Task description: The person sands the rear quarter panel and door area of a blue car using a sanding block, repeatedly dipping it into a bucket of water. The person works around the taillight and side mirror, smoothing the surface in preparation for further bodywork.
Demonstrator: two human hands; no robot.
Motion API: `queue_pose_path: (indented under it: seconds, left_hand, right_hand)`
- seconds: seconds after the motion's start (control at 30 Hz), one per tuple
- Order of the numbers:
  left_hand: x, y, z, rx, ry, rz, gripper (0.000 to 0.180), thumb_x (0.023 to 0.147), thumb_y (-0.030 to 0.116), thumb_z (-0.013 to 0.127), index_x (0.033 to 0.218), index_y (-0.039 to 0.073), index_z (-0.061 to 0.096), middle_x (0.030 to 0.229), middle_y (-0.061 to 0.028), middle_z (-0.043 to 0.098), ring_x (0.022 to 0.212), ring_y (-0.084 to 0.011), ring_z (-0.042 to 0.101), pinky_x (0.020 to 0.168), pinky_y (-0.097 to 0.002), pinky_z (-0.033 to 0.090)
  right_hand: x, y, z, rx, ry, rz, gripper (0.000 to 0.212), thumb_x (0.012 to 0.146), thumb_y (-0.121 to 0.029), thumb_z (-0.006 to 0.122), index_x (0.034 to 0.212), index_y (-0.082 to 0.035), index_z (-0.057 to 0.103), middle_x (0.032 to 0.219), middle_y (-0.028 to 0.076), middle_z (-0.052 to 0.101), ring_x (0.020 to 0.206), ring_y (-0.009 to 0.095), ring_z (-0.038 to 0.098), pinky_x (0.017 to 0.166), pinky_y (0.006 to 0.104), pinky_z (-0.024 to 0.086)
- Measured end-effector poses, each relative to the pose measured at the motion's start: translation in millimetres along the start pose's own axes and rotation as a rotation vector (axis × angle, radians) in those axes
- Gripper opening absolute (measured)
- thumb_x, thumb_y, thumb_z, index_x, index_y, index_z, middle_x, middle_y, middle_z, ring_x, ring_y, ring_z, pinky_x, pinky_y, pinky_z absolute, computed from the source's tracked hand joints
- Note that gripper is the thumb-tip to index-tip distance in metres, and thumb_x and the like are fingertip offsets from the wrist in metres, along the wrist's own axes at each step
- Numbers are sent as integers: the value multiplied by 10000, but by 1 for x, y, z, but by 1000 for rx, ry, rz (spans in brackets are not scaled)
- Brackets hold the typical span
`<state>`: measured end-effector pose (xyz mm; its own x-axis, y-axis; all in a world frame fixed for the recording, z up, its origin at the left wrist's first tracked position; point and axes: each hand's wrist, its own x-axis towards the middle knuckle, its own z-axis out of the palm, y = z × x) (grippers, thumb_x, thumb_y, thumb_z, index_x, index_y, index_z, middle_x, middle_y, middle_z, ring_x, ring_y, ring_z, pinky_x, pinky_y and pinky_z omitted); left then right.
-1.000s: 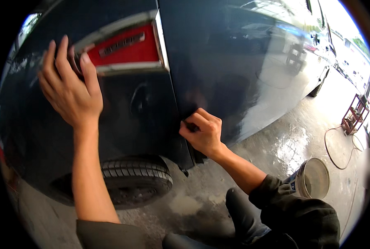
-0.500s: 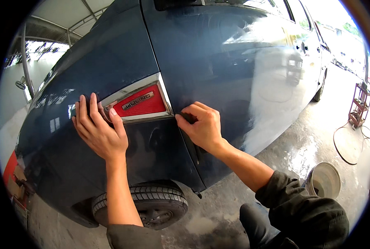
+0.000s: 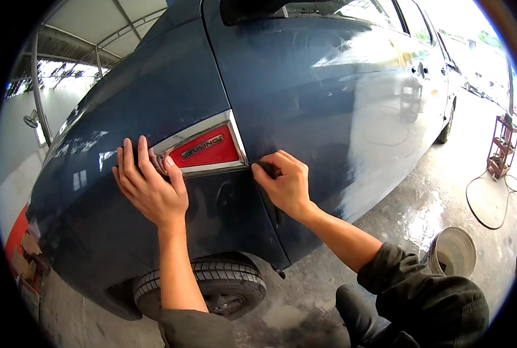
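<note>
Head view: left hand (image 3: 149, 188) lies flat, fingers spread, beside the red rectangular tail lamp (image 3: 205, 150); right hand (image 3: 284, 184) pinches a small dark sanding pad (image 3: 265, 168) against the dark blue car body (image 3: 305, 98). A white plastic bucket (image 3: 454, 253) stands right. Both hands sit lower in frame than before.

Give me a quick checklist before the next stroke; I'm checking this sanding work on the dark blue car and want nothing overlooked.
1. Left hand braced flat on the dark blue car body panel: ok.
2. Right hand gripping the small dark sanding pad: ok.
3. Pad pressed at the panel seam, right of the red tail light: ok.
4. Left fingertips overlap the light's chrome trim: not ok.
5. Pad's working face condition: cannot tell.
6. Round white bucket standing on the wet floor: ok.
</note>
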<state>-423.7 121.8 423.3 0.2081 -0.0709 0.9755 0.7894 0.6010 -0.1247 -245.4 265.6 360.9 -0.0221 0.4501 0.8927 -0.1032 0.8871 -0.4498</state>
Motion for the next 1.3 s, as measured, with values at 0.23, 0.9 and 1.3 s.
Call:
queue_pose_path:
  seconds: [0.23, 0.9, 1.3]
  left_hand:
    - [-1, 1, 0, -15, -9, -19, 487, 1007, 356, 461, 1418, 106, 534, 1473, -127, 494, 1416, -321, 421, 1195, -523, 279]
    - [0, 2, -5, -19, -39, -28, 486, 1010, 338, 456, 1419, 87, 528, 1487, -139, 477, 1426, -334, 406, 1196, -547, 263]
    - [5, 8, -4, -29, -46, -34, 487, 1023, 345, 443, 1427, 83, 513, 1498, -136, 458, 1438, -337, 388, 1201, -557, 256]
  right_hand:
    - [-10, 7, -6, 35, 30, 0, 152, 819, -86, 797, 857, 19, 694, 706, 69, 625, 593, 102, 568, 549, 258, 456]
    - [38, -20, 17, -59, 149, -110, 170, 807, -154, 757, 792, -16, 659, 761, 126, 658, 655, 318, 660, 609, 389, 517]
    - [135, -60, 11, -197, 21, -117, 217, 744, -214, 736, 808, -8, 721, 762, 179, 702, 748, 367, 700, 696, 432, 550]
